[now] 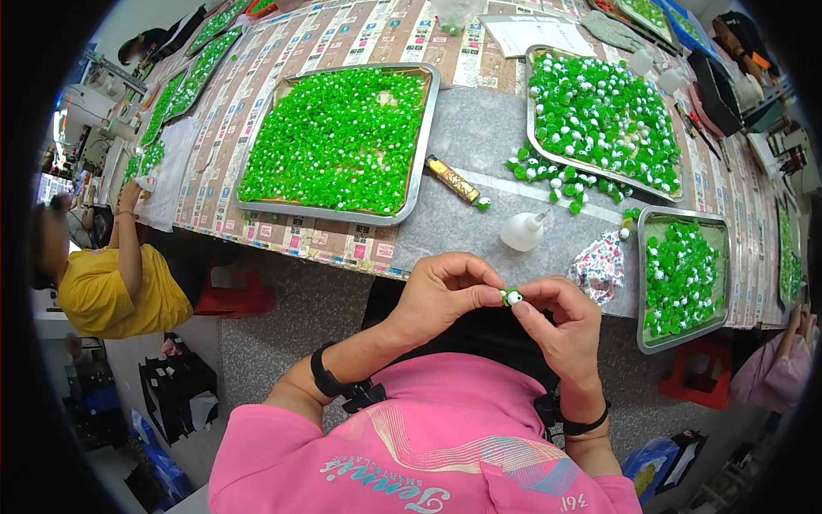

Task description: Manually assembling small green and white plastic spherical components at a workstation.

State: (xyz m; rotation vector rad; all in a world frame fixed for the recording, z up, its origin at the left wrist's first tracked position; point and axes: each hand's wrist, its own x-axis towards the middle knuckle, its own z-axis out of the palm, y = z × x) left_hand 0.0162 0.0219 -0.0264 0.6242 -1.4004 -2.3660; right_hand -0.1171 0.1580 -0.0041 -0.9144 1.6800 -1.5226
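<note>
Between my fingertips is a small green piece with a white eye-like ball (pixel 513 297). My left hand (pixel 445 295) pinches it from one side with thumb and forefinger. My right hand (pixel 561 321) grips its other side the same way. Just beyond my hands, a white squeeze bottle with a thin tip (pixel 521 233) stands on the grey table covering (pixel 471 231). A floral cloth (pixel 598 267) lies beyond my right hand. Farther off rests a gold-patterned stick-like object (pixel 454 180), with one green piece by its end.
A large metal tray of green pieces (pixel 417 146) sits at the left. Another tray (pixel 533 120) holds green-and-white pieces, some spilled beside it. A smaller tray (pixel 644 283) stands at the right. A person in yellow (pixel 128 291) works at the left; red stools (pixel 235 295) stand below the table.
</note>
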